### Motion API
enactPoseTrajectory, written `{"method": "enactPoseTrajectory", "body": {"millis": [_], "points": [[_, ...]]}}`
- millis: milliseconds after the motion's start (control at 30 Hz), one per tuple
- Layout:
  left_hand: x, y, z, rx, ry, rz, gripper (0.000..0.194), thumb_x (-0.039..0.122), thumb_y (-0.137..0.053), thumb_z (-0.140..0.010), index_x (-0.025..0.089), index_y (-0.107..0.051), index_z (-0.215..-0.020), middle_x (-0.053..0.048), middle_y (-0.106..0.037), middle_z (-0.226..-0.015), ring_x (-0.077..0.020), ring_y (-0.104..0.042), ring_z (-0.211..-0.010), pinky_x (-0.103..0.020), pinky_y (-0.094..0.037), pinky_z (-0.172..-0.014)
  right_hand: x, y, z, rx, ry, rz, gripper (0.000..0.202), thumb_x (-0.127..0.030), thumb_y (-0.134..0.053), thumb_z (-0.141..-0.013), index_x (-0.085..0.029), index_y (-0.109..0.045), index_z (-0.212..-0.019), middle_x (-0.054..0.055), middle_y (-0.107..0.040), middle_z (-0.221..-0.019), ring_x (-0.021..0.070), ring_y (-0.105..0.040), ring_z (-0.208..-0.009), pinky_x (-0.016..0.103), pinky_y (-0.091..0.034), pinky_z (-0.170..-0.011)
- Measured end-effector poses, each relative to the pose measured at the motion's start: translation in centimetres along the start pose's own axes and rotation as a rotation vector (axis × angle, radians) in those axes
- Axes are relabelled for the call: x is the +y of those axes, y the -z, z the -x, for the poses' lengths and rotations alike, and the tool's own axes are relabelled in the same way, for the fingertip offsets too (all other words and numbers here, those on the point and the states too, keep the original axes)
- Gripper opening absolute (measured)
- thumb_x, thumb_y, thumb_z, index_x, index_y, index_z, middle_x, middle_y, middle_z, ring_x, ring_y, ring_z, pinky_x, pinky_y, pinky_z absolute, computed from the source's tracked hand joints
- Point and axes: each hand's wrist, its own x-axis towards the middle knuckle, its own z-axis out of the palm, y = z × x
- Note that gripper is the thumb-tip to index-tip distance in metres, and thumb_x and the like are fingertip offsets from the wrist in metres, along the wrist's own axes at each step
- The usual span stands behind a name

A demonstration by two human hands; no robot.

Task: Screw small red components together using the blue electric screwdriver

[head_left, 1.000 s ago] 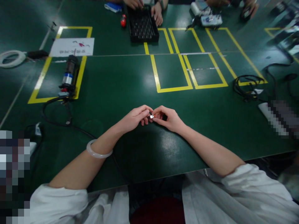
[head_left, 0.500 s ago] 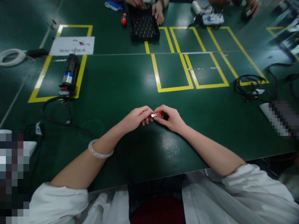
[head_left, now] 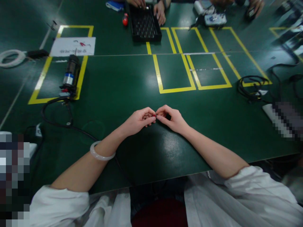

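Observation:
A tiny part with a red side (head_left: 154, 115) sits between my two hands, just above the green tabletop (head_left: 118, 82). Most of it is covered by fingers, so its kind does not show. My left hand (head_left: 140, 119) is closed, with thumb and fingers pinching the part. From the other side, the thumb and forefinger of my right hand (head_left: 170, 119) meet at its right end, fingertips against those of the left. A pale bangle (head_left: 100, 153) circles my left wrist.
An electric screwdriver (head_left: 70, 74) with a black cable lies left, below a white sign (head_left: 73, 46). Across the table a co-worker's hands (head_left: 159, 13) are at a black tray (head_left: 146, 39). Coiled cable (head_left: 252, 86) lies right. Yellow tape marks rectangles.
The small part has turned between my fingers: its shiny metal face showed before, and now a red bit shows. My fingertips have closed in around it.

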Motion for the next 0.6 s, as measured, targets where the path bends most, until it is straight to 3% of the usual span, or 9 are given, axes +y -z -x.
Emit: {"method": "enactPoseTrajectory", "body": {"millis": [600], "points": [[-0.13, 0.27, -0.23, 0.052, 0.029, 0.025, 0.037, 0.047, -0.065, -0.093, 0.011, -0.064, -0.101, -0.008, -0.07, -0.089, -0.0144, -0.063, -0.071, -0.026, -0.052, -0.064, 0.06, 0.23, -0.08, 0.017, 0.142, 0.014, 0.007, -0.026, -0.06, -0.099, -0.022, -0.065, -0.101, 0.005, -0.067, -0.1, 0.0156, -0.06, -0.082, 0.032, -0.052, -0.074]]}}
